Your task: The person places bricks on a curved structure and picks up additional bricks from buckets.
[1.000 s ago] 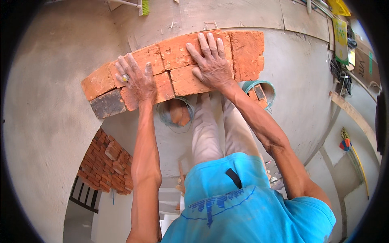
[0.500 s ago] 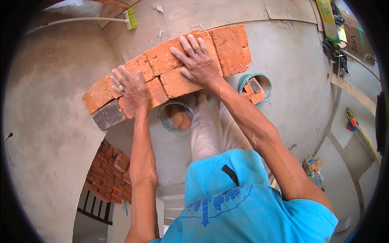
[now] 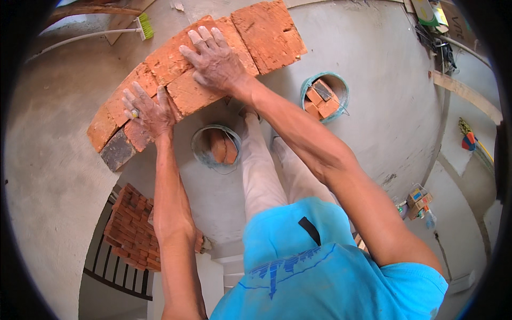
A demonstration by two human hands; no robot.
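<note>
Two courses of orange-red bricks [image 3: 186, 95] run side by side in a line from the left up to the far right. My left hand [image 3: 152, 113], with a ring on one finger, lies over the bricks left of the middle, its fingers spread. Farther right, my right hand [image 3: 217, 63] rests flat across the joint between two courses, fingers stretched out. Neither hand is wrapped round a brick. A dark-faced brick [image 3: 118, 150] sits at the near left end, beside my left hand. At the far right end lies a broad brick [image 3: 269, 37], apart from my fingers.
Below the bricks stand two teal buckets, one [image 3: 198, 152] near my legs and another [image 3: 344, 101] to the right, both holding bricks. A brick stack [image 3: 130, 226] and dark railing [image 3: 114, 277] are lower left. A green-bristled broom [image 3: 144, 26] leans at far left.
The view has shifted, so the bricks and both hands appear farther up and left. Both hands stay flat on the bricks in nearly the same places. More of the stack and railing shows.
</note>
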